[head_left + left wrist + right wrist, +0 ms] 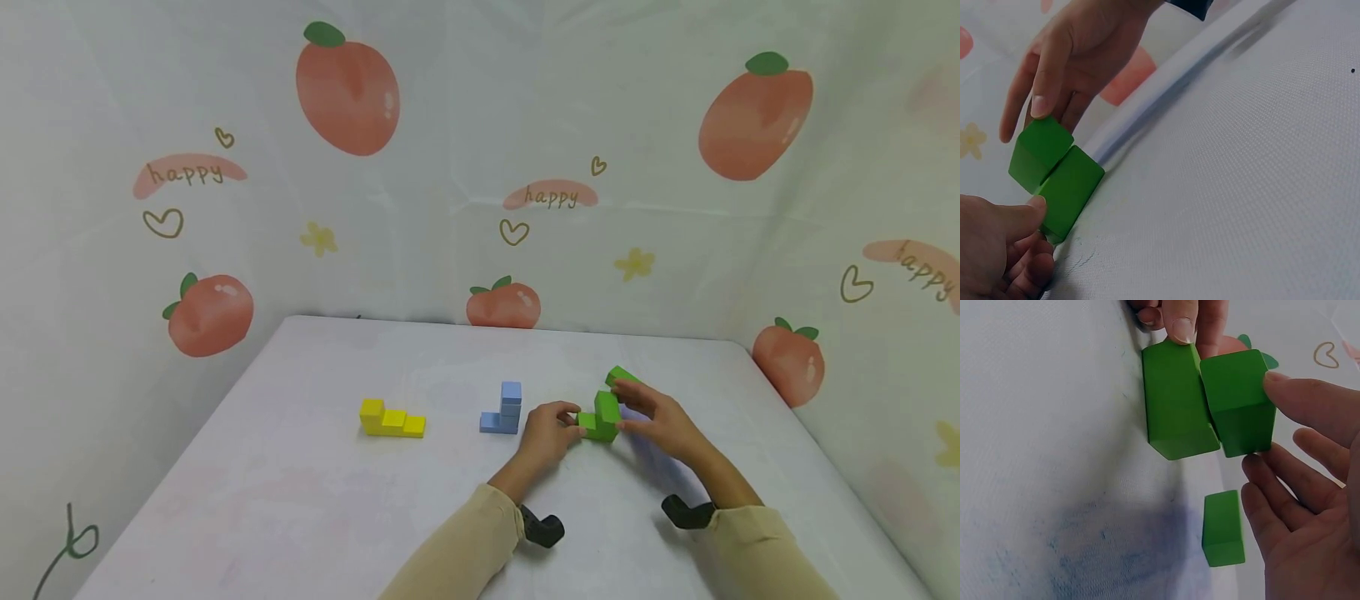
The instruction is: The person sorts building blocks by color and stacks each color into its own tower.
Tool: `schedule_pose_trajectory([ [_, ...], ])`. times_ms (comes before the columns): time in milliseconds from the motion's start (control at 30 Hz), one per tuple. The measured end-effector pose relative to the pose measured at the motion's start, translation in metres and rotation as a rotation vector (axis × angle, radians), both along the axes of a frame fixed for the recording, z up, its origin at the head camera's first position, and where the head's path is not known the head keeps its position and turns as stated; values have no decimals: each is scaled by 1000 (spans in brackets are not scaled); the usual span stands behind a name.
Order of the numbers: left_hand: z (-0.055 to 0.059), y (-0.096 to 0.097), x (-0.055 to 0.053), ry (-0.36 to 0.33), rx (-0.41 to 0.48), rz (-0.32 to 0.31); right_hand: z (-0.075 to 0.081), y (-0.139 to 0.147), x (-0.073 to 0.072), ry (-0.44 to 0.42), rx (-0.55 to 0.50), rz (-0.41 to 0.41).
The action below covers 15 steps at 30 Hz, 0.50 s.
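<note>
At the right of the table, my left hand (547,435) pinches a green block (1072,190) lying on the tabletop. A second green block (1238,403) sits on top of it, slightly askew. My right hand (666,423) holds that upper block, thumb on one side and fingertips on the other in the right wrist view. A third green block (1223,528) lies apart behind them, near the right fingers; in the head view that loose block (618,376) is partly covered by the right hand.
Left of my hands, light blue blocks (510,408) form an L shape with an upright stack. Farther left stand yellow blocks (393,422) in a low step shape. The white table (300,517) meets a fruit-printed cloth (435,208) behind.
</note>
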State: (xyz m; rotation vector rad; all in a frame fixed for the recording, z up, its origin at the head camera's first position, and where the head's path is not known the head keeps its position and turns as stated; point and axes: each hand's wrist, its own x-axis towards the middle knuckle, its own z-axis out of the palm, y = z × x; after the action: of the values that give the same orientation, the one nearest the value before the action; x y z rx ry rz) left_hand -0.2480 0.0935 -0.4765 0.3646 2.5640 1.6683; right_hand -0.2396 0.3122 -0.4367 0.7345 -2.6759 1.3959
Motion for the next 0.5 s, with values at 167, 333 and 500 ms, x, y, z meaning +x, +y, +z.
schedule_pose_trajectory([
  [167,0,0,0,-7,10,-4,0,1,2,-6,0,11],
  [333,1,-1,0,-4,9,-5,1,1,5,-9,-7,10],
  [500,1,-1,0,-8,9,-5,-1,0,6,-2,-3,11],
])
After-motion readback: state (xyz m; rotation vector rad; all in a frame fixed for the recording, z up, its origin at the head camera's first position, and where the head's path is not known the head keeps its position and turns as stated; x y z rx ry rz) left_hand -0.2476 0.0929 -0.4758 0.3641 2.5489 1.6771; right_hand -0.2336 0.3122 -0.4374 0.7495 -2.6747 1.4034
